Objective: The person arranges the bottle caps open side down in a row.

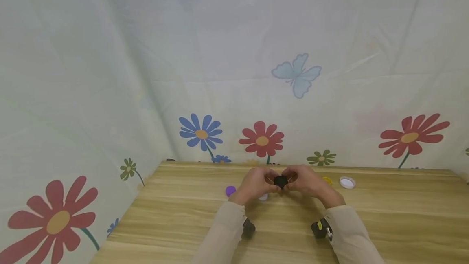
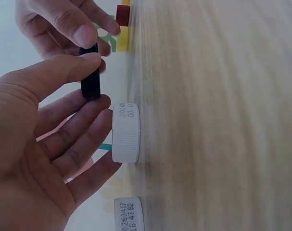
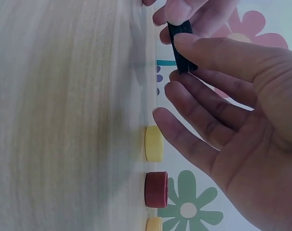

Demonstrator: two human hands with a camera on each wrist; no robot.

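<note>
Between the two hands, above the table, is a black bottle cap [image 1: 281,181], seen edge-on in the left wrist view. My left hand [image 1: 254,182] pinches one side of it with thumb and fingertips. From the other side my right hand [image 1: 303,179] also pinches the cap [image 3: 182,50], its lower fingers spread. Just beyond the left fingers, a white ribbed cap [image 2: 125,132] with a printed code stands on the table. Near the right fingertips are a yellow cap [image 3: 154,143] and a dark red cap [image 3: 156,189].
A purple cap [image 1: 230,191] lies left of the left hand. Right of the right hand lies a shallow white lid [image 1: 347,182]. The wooden table [image 1: 176,211] meets a flower-printed curtain [image 1: 227,72] at its back edge.
</note>
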